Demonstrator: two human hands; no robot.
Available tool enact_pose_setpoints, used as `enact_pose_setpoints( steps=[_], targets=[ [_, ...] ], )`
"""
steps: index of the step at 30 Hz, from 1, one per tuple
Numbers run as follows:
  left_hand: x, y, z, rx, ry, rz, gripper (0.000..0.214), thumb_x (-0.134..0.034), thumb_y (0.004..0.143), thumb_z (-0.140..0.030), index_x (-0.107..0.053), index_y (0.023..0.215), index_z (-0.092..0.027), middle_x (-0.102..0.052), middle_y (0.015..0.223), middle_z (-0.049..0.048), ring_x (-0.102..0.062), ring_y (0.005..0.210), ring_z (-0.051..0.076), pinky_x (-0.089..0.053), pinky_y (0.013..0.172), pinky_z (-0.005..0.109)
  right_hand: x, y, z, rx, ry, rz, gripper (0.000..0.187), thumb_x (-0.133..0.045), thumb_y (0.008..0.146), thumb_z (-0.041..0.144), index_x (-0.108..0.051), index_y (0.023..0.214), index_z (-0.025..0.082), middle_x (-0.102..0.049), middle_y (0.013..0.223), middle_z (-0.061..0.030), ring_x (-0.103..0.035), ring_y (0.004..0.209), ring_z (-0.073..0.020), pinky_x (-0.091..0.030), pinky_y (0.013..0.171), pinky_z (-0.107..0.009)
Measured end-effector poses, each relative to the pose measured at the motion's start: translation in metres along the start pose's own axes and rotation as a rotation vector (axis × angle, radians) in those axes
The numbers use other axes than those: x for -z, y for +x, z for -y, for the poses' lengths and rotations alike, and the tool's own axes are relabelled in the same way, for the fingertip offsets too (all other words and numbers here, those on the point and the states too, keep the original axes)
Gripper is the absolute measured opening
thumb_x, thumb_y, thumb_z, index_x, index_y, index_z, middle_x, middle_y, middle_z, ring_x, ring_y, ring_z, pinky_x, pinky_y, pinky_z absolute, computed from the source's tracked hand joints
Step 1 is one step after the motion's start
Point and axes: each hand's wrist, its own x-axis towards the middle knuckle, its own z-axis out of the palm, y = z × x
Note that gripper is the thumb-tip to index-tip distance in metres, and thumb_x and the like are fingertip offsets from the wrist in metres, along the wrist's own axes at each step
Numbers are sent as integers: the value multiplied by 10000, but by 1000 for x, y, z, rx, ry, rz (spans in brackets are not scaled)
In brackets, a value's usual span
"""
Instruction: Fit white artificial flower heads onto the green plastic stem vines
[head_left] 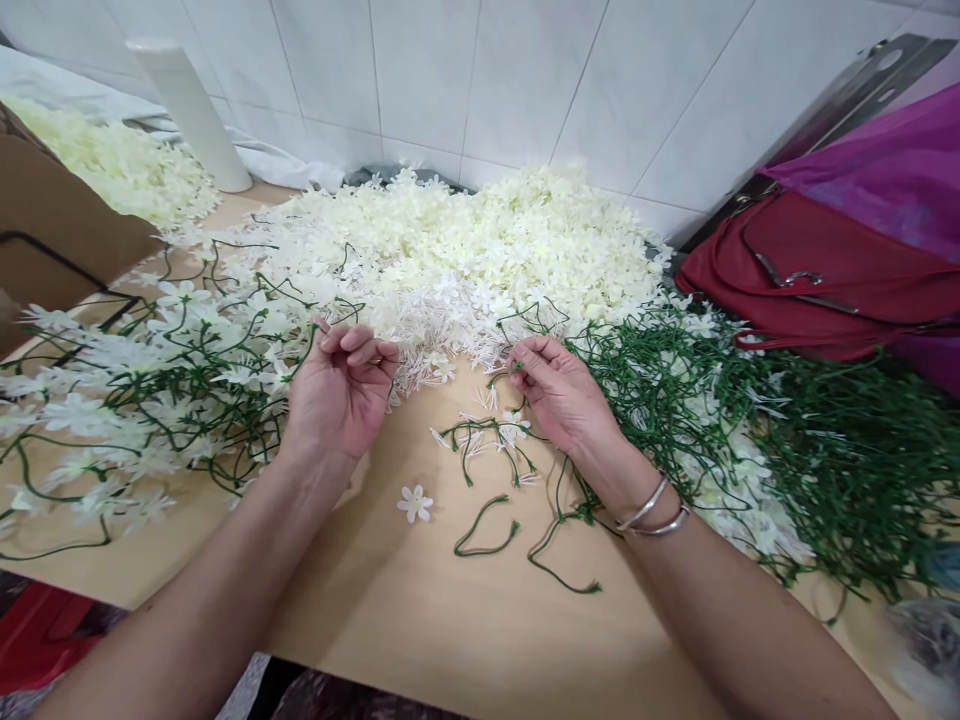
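My left hand [341, 395] is raised at the edge of a tangle of green stems with white flowers [180, 370], palm turned up. Its fingers are loosely curled and apart, and no held thing shows in the palm. Across from it, my right hand [559, 395] has thumb and forefinger pinched on a thin green stem [495, 379]. Just below lie short green stems with white stamens [480, 430]. Closer to me are a single white flower [415, 504] and a bare bent green stem [484, 550].
A heap of pale cream blossoms [525, 235] fills the back, by the tiled wall [420, 70]. Many green stems [855, 460] are piled at right beneath a red bag [832, 265]. At left stand a cardboard box [67, 200] and a white cylinder [191, 115].
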Motion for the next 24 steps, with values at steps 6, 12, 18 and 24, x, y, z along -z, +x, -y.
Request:
enact_pose_setpoints(
  steps=[6,12,18,24],
  targets=[
    [-1,-3,-2,-68,42,6,480,-463,1105,-275,-432,632,-198,-515,605,-40,-482,489,65,-548,619,188,-1,0,0,-16,-3,-9,420,-982,602,465,-683,780,229,-656,702,41,-563,623,-103,-484,609,-239],
    [1,-2,-5,-32,43,46,618,-378,1122,-451,-264,574,-191,-328,499,-68,-334,397,54,-525,587,192,-1,0,-1,2,-9,15,392,-971,630,459,-701,789,224,-644,670,43,-550,617,-107,-482,610,-247],
    [3,-6,-8,-75,-11,94,396,-351,1024,-365,-352,659,-210,-436,619,-18,-443,500,87,-556,629,242,-1,-1,0,-1,-6,18,396,-976,630,465,-702,779,222,-648,661,43,-551,609,-105,-478,609,-242],
    [-2,-13,-10,-53,11,177,201,-542,858,-245,-399,720,-214,-490,700,-11,-517,571,98,-569,649,244,-1,0,1,-13,10,21,394,-984,625,453,-706,776,218,-652,672,37,-564,624,-106,-483,617,-236]
  ],
)
